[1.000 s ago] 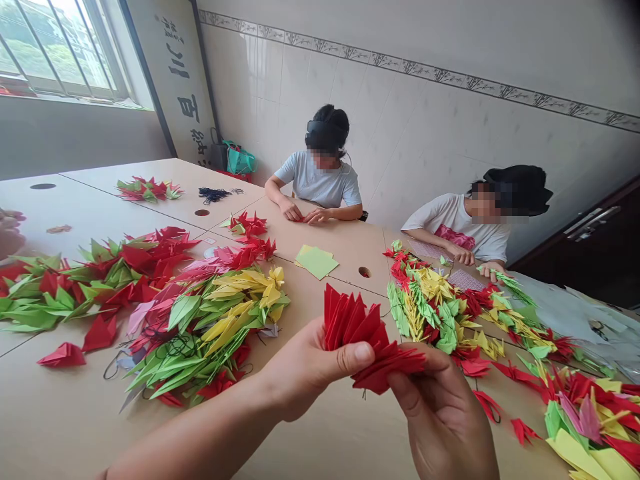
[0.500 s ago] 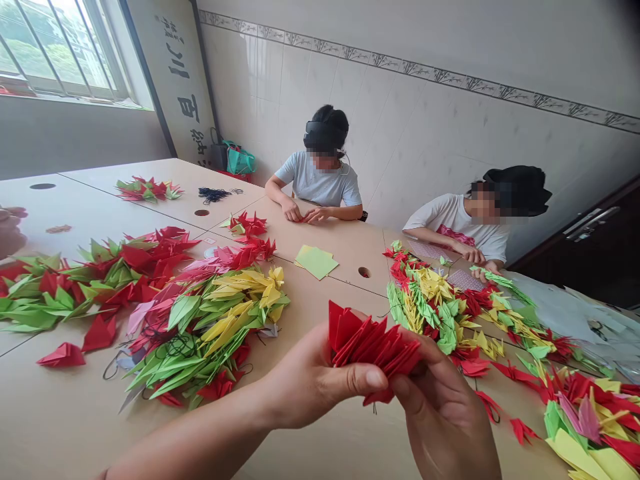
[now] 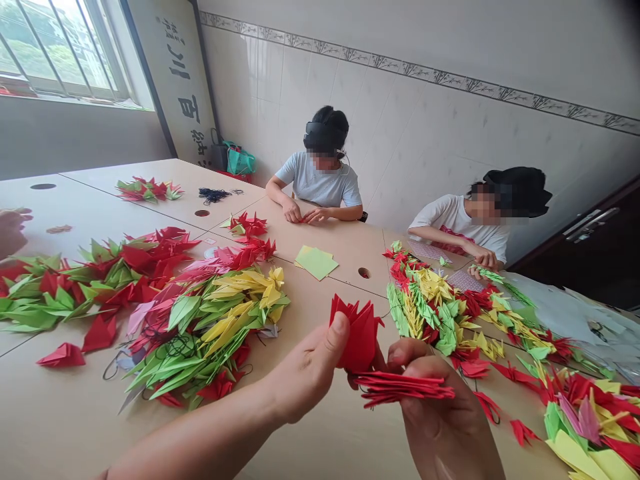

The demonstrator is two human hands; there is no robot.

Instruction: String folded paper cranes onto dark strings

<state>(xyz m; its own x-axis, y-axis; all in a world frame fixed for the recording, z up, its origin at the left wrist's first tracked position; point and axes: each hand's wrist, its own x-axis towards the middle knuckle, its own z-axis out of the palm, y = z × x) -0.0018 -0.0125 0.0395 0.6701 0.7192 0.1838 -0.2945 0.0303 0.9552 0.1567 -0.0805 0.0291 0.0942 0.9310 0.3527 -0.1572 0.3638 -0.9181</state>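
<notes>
In the head view, my left hand (image 3: 307,373) is closed round a bunch of folded red paper pieces (image 3: 361,337), its thumb pressed along their left side and their pointed tips facing up. My right hand (image 3: 445,400) pinches a flat stack of folded red paper pieces (image 3: 403,388) between thumb and fingers, edges toward me. The two bunches meet near the middle; whether they are joined there I cannot tell. Left of my hands lies a pile of green, yellow and pink folded paper pieces (image 3: 220,327) with dark cords.
Red and green folded pieces (image 3: 115,273) lie at the left, mixed-colour heaps (image 3: 585,413) at the right. Square green sheets (image 3: 317,261) and dark cords (image 3: 215,195) lie farther back. One person (image 3: 323,177) sits across the table (image 3: 300,440), another person (image 3: 455,223) at its right.
The single red bundle held between both hands is now parted into two bunches, one in each hand. My left thumb has moved up, and the right-hand stack has turned flat.
</notes>
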